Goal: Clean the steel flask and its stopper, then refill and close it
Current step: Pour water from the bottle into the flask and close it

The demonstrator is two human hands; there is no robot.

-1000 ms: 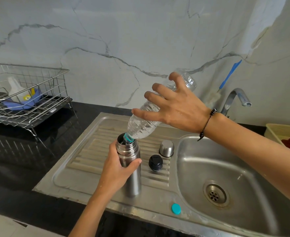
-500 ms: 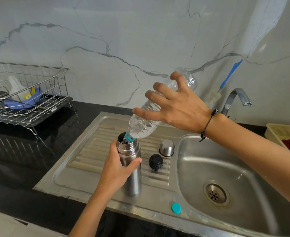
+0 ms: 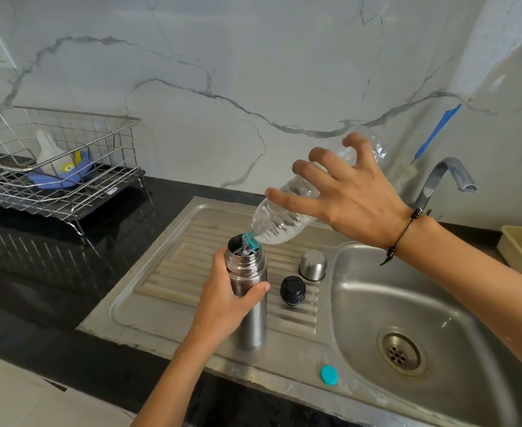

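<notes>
The steel flask (image 3: 251,318) stands upright and uncapped on the ribbed drainboard (image 3: 167,291), with my left hand (image 3: 222,300) wrapped around its upper body. My right hand (image 3: 346,198) holds a clear plastic water bottle (image 3: 279,224) tilted neck-down, its teal-ringed mouth resting at the flask's rim. Water runs from the bottle into the flask. The black stopper (image 3: 293,290) and the steel cup lid (image 3: 313,265) lie on the drainboard just right of the flask.
A teal bottle cap (image 3: 329,375) lies on the sink's front rim. The sink basin (image 3: 438,306) with its drain and the tap (image 3: 441,180) are at right. A wire dish rack (image 3: 53,192) sits on the black counter at left. A beige basket (image 3: 521,245) sits far right.
The plastic bottle stays tilted over the flask and keeps pouring; both hands hold nearly the same positions.
</notes>
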